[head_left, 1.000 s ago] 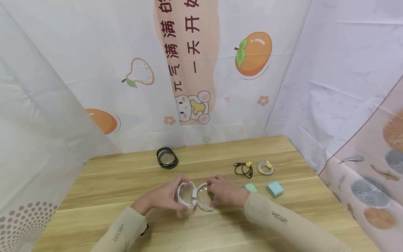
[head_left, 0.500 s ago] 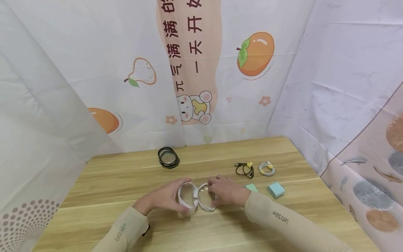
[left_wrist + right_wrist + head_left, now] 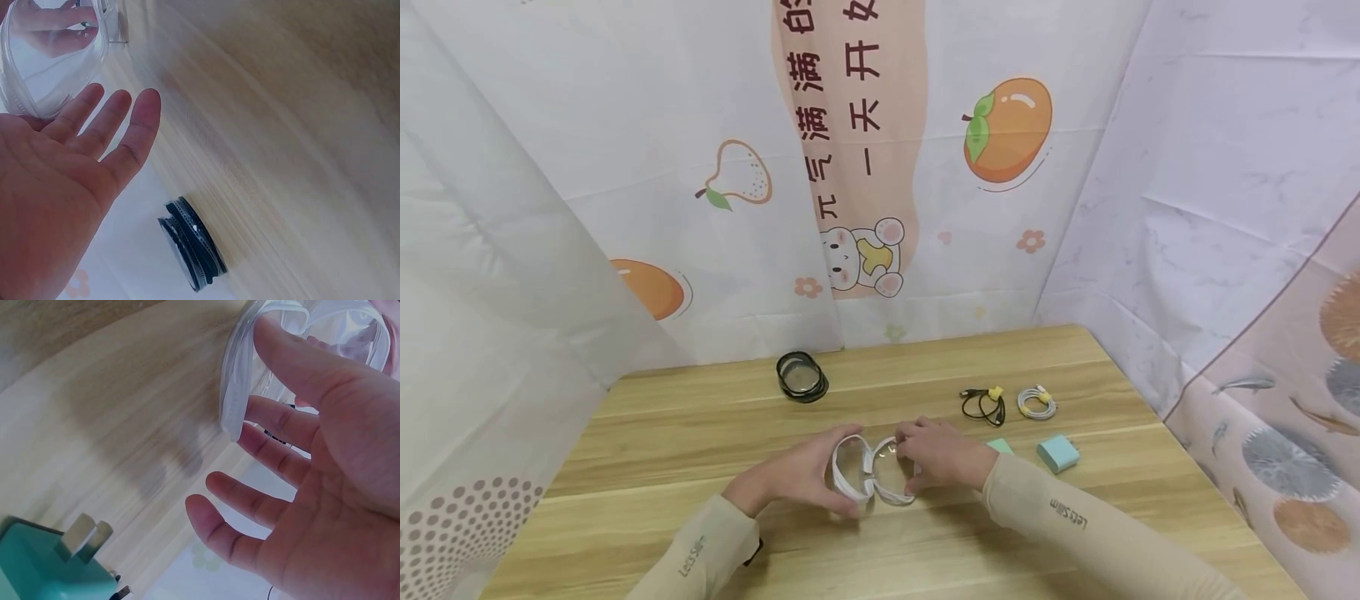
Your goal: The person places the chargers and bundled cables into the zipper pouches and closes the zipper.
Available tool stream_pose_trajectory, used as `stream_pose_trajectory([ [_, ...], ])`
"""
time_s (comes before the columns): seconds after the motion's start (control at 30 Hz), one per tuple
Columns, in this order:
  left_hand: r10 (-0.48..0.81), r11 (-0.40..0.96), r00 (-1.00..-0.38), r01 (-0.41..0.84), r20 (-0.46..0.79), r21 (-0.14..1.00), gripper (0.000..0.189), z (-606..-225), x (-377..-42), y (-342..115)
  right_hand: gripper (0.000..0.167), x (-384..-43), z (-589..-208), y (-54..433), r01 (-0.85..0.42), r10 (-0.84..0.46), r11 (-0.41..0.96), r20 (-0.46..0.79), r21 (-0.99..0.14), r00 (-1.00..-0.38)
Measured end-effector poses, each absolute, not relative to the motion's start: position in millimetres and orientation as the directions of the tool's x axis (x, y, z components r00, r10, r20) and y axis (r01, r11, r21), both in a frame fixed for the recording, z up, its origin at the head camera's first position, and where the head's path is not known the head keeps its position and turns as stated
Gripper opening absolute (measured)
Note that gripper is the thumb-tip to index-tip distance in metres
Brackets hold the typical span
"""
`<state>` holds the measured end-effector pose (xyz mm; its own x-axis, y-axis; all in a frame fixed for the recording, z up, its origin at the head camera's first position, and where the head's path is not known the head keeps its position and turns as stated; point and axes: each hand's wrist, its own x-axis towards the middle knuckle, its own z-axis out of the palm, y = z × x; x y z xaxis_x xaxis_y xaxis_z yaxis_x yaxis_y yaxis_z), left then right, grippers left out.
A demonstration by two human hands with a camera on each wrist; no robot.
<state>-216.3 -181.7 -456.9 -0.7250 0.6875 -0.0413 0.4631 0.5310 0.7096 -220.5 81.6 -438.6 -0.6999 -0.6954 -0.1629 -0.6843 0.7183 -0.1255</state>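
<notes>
Two clear round pouches with white rims meet edge to edge near the table's middle; whether they are joined cannot be told. My left hand holds the left clear pouch between thumb and fingers; in the left wrist view three fingers reach out beside the clear pouch. My right hand pinches the outer rim of the right clear pouch. In the right wrist view its thumb and nearer fingers touch the white rim, while two other fingers extend free of it.
A round black-rimmed clear pouch lies at the back. To the right are a coiled black cable, a coiled white cable, a blue charger and a green charger, partly hidden by my right arm. Printed cloth walls surround the wooden table.
My left hand has shifted slightly right, and the left pouch looks narrower and more turned. My right hand stays nearly still on the right pouch.
</notes>
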Motion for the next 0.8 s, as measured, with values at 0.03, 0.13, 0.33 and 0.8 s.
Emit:
stream_pose_trajectory([
  [0.03, 0.687, 0.528, -0.726, 0.459, -0.041, 0.715, 0.115, -457, -216, -181, 0.045, -221, -438, 82, -0.689, -0.701, 0.713, -0.161, -0.126, -0.695],
  [0.13, 0.687, 0.52, -0.725, 0.456, -0.037, 0.722, 0.117, -456, -215, -181, 0.044, -221, -438, 82, -0.701, -0.712, 0.701, -0.156, -0.129, -0.684],
  [0.33, 0.687, 0.516, -0.726, 0.449, -0.039, 0.73, 0.117, -458, -215, -178, 0.043, -224, -439, 85, -0.711, -0.724, 0.69, -0.149, -0.137, -0.674],
  [0.8, 0.679, 0.409, -0.732, 0.316, -0.054, 0.856, 0.109, -461, -216, -167, 0.047, -235, -444, 92, -0.753, -0.766, 0.643, -0.127, -0.14, -0.63],
])
